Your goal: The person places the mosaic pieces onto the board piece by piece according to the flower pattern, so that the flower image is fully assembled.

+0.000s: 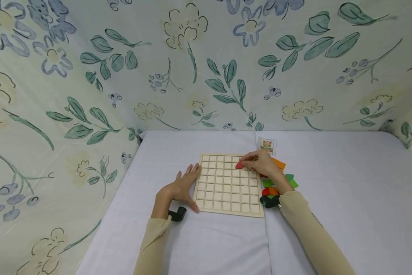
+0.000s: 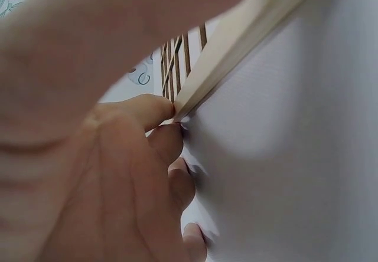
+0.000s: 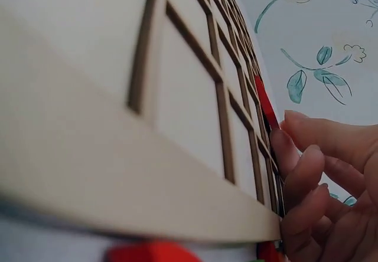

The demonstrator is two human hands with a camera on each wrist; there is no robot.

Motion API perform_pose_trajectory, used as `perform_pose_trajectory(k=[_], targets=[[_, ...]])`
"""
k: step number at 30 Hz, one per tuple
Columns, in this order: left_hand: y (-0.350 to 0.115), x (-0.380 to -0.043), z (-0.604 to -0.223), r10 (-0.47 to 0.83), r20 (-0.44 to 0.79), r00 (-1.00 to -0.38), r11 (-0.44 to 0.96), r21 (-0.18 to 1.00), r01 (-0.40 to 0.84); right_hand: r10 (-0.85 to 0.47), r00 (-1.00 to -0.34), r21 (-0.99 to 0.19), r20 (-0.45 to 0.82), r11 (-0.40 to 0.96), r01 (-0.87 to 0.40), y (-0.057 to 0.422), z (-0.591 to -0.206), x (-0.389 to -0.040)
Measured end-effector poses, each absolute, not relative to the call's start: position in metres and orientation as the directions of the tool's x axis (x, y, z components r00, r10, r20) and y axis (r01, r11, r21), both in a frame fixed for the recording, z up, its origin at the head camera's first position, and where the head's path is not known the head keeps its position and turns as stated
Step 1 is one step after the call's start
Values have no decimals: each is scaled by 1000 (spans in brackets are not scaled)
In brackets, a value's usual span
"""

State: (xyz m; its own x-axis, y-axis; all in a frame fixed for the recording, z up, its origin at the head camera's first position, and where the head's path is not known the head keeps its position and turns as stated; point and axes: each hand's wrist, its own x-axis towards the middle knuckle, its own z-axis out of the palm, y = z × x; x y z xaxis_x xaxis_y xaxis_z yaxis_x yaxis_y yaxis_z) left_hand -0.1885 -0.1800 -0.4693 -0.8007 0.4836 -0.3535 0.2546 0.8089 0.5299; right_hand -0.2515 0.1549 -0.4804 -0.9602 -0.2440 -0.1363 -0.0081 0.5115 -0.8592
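A square wooden grid board lies on the white-covered table. My left hand spreads along its left edge, thumb near the front corner and fingers at the upper side; the left wrist view shows the fingertips against the board's rim. Over the board's upper right part, my right hand pinches a small red piece between thumb and fingertips. In the right wrist view the red piece is tilted at the grid, and whether it touches the cell bottom cannot be told.
Right of the board, partly under the right forearm, lie orange pieces, green pieces, red pieces and dark green pieces. A printed pattern card sits behind them. A floral cloth hangs behind the table.
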Motion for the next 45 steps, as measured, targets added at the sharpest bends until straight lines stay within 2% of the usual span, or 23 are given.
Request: perform_pose_trajectory(k=[27,45], targets=[[-179,-189,-468,482,-360,-799,807,537,245,-302,-949,-826,-91,556,-98,151,-479,-249],[-180,-189,-467,485,-356,-799,804,542,246,-279,-953,-815,-115,575,-70,146,-480,-249]])
